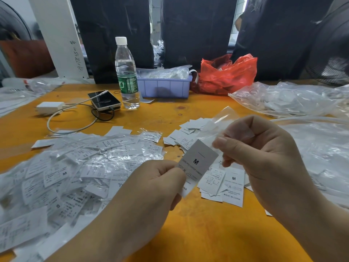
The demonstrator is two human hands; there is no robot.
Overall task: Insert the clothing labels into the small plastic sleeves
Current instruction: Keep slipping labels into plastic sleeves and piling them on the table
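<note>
1. A label (198, 163) marked "M" is pinched at its lower end between thumb and curled fingers of the left hand (151, 188). It is held in the air above the orange table (207, 233), with its upper corner pointing toward the right hand.
2. A small clear sleeve (219, 123) is gripped by the right hand (262, 148), with fingers curled and thumb pressed onto the plastic. The sleeve extends up and away from the label.
3. The label's upper corner is seen just beside the right thumb. Whether it has entered the sleeve mouth cannot be told, since the plastic is transparent and partly hidden.
4. Judgement: insertion is at its start. The sleeve mouth should be spread by sliding thumb against finger, so the two plastic layers part.
5. The label should be squared to the opening and fed short edge first. A corner-first entry is likely to snag or fold the label.
6. The left grip should be kept low on the label, so that most of its length is free to slide in.
7. A heap of filled sleeves (75, 167) lies left of the label; loose labels (226, 184) lie right of and below it.
</note>
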